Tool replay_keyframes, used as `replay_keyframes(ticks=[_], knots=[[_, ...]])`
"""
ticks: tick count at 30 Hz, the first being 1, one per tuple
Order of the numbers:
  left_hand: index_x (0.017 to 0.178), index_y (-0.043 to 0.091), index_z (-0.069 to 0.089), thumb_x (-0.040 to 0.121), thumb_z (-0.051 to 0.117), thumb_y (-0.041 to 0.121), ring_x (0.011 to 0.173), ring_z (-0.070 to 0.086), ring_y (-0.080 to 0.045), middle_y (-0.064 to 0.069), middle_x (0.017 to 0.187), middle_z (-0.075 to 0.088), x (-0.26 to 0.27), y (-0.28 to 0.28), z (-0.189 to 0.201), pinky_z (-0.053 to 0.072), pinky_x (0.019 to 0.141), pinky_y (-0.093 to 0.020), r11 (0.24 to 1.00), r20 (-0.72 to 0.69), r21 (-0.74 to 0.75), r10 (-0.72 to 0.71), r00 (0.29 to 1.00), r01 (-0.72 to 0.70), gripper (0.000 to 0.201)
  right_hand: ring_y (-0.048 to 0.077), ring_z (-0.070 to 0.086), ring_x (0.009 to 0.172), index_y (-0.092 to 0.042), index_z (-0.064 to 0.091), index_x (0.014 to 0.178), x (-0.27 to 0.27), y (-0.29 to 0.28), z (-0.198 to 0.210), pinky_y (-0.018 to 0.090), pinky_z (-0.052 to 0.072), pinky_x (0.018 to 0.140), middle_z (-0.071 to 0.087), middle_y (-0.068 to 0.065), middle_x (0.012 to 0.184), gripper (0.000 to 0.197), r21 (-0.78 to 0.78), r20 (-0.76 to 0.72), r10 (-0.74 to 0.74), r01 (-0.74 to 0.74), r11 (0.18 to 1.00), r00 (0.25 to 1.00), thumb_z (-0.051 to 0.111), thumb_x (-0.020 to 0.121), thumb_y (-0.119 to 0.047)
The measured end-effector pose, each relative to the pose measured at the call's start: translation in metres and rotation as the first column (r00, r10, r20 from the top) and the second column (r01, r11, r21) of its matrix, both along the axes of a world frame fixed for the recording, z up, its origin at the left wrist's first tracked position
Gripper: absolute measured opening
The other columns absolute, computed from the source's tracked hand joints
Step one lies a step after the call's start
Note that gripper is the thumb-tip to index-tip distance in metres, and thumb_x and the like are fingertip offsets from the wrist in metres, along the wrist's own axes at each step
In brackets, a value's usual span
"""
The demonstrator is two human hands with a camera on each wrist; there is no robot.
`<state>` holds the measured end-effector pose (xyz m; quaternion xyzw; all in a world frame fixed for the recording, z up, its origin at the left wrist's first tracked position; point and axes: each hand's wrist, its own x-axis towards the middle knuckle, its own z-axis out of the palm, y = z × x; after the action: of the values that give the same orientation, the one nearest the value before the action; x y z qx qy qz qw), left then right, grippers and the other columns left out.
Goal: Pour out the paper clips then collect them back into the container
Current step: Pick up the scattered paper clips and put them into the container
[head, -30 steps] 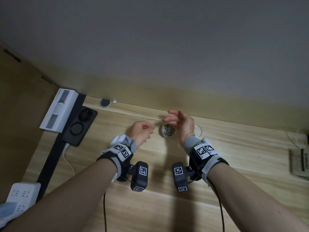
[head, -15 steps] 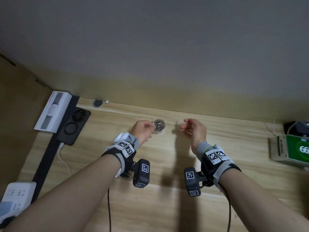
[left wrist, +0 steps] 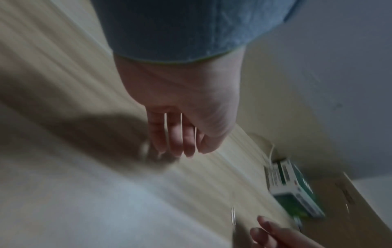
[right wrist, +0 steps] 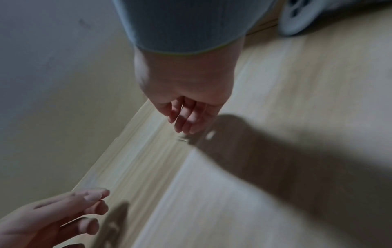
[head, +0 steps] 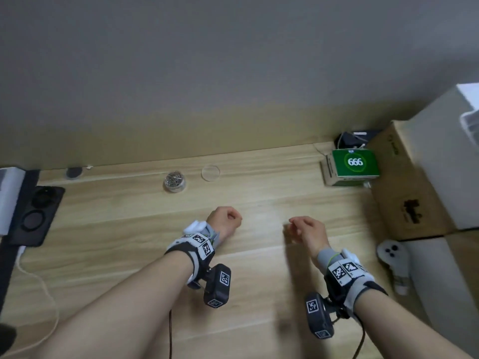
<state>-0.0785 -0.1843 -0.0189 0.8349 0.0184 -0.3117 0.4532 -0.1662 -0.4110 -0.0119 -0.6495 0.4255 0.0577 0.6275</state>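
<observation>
A matt, pale wood-grain desk [head: 134,229] carries a clear glossy container [head: 175,181] of shiny metal paper clips [head: 174,178] at the far left, its transparent plastic lid [head: 210,173] just right, and plain brown cardboard boxes [head: 404,193] on the right.

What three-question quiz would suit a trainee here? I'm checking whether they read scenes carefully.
1. True or false: the clear lid sits on the container.
2. The green box reads: A) 666 B) 999 C) 100.
3. Which touches the container, the left hand or the right hand?

Key: 1 false, the lid lies on the desk to the container's right. 2 A. 3 neither; both hands are nearer the person, away from it.
</observation>
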Motion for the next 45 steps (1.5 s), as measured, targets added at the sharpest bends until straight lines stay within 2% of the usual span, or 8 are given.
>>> replay_keyframes(ticks=[6, 15, 18, 24, 30, 36, 39, 45], knots=[[0.065, 0.032, 0.064, 0.075, 0.060, 0.011, 0.071, 0.066, -0.017, 0.012, 0.070, 0.066, -0.042, -0.047, -0.019, 0.050, 0.067, -0.022, 0.983, 0.017, 0.079, -0.166, 0.986, 0.164, 0.024, 0.020, 0.061, 0.077, -0.012, 0.073, 0.074, -0.063, -0.036, -0.045, 0.039, 0.051, 0.081, 0.070, 0.002, 0.073, 0.009, -0.107, -0.053, -0.028, 0.022, 0.994, 0.998, 0.072, 0.082, -0.009], [0.098, 0.027, 0.064, 0.075, 0.065, 0.014, 0.078, 0.058, -0.011, 0.009, 0.086, 0.062, -0.067, -0.096, -0.042, 0.046, 0.073, -0.025, 0.946, 0.235, 0.090, -0.325, 0.916, 0.312, 0.027, 0.010, 0.056, 0.058, -0.020, 0.068, 0.076, -0.096, -0.017, -0.047, 0.027, 0.051, 0.071, 0.058, -0.010, 0.059, 0.018, -0.252, -0.114, 0.090, -0.116, 0.961, 0.989, 0.082, 0.064, -0.021], [0.108, 0.026, 0.062, 0.081, 0.065, 0.023, 0.080, 0.056, -0.012, 0.010, 0.089, 0.056, -0.061, -0.115, -0.045, 0.043, 0.072, -0.026, 0.915, 0.328, 0.144, -0.402, 0.855, 0.376, 0.027, 0.013, 0.061, 0.066, -0.025, 0.066, 0.079, -0.098, -0.015, -0.047, 0.030, 0.051, 0.070, 0.062, -0.008, 0.069, 0.022, -0.346, -0.166, 0.195, -0.243, 0.906, 0.967, 0.083, 0.066, -0.028], [0.112, 0.029, 0.061, 0.083, 0.068, 0.033, 0.081, 0.057, -0.015, 0.010, 0.085, 0.056, -0.053, -0.125, -0.051, 0.039, 0.070, -0.027, 0.916, 0.326, 0.206, -0.396, 0.858, 0.344, 0.030, 0.015, 0.059, 0.081, -0.026, 0.072, 0.080, -0.098, -0.012, -0.048, 0.029, 0.043, 0.071, 0.058, -0.005, 0.086, 0.007, -0.497, -0.236, 0.303, -0.382, 0.779, 0.923, 0.076, 0.077, -0.031], [0.087, 0.027, 0.068, 0.088, 0.065, 0.031, 0.082, 0.058, -0.019, 0.009, 0.089, 0.060, -0.047, -0.130, -0.042, 0.038, 0.065, -0.028, 0.871, 0.293, 0.329, -0.460, 0.838, 0.364, 0.005, 0.017, 0.058, 0.081, -0.024, 0.070, 0.077, -0.098, -0.016, -0.050, 0.031, 0.046, 0.071, 0.056, -0.008, 0.085, 0.009, -0.486, -0.276, 0.318, -0.417, 0.768, 0.907, 0.073, 0.080, -0.032], [0.069, 0.017, 0.064, 0.087, 0.060, 0.022, 0.072, 0.062, -0.028, 0.002, 0.079, 0.065, -0.038, -0.132, -0.037, 0.044, 0.059, -0.029, 0.807, 0.197, 0.407, -0.535, 0.821, 0.428, 0.019, 0.013, 0.060, 0.078, -0.023, 0.069, 0.073, -0.090, -0.019, -0.043, 0.028, 0.043, 0.071, 0.063, -0.008, 0.082, 0.010, -0.467, -0.210, 0.283, -0.351, 0.812, 0.936, 0.074, 0.080, -0.027], [0.072, 0.022, 0.057, 0.090, 0.057, 0.024, 0.068, 0.055, -0.023, 0.006, 0.079, 0.055, -0.038, -0.107, -0.036, 0.045, 0.061, -0.032, 0.858, 0.226, 0.344, -0.470, 0.853, 0.381, 0.018, 0.015, 0.064, 0.074, -0.022, 0.068, 0.071, -0.083, -0.019, -0.045, 0.029, 0.049, 0.071, 0.068, -0.007, 0.073, 0.012, -0.392, -0.150, 0.225, -0.267, 0.880, 0.963, 0.076, 0.080, -0.024], [0.079, 0.025, 0.058, 0.090, 0.061, 0.035, 0.059, 0.063, -0.013, 0.008, 0.060, 0.065, -0.006, -0.017, -0.015, 0.052, 0.062, -0.032, 0.989, 0.312, 0.142, -0.008, 0.950, -0.038, 0.016, 0.021, 0.066, 0.066, -0.021, 0.072, 0.073, -0.022, 0.011, -0.048, 0.044, 0.058, 0.073, 0.070, -0.001, 0.065, 0.011, -0.262, -0.062, 0.307, -0.313, 0.913, 0.950, 0.078, 0.075, -0.029]])
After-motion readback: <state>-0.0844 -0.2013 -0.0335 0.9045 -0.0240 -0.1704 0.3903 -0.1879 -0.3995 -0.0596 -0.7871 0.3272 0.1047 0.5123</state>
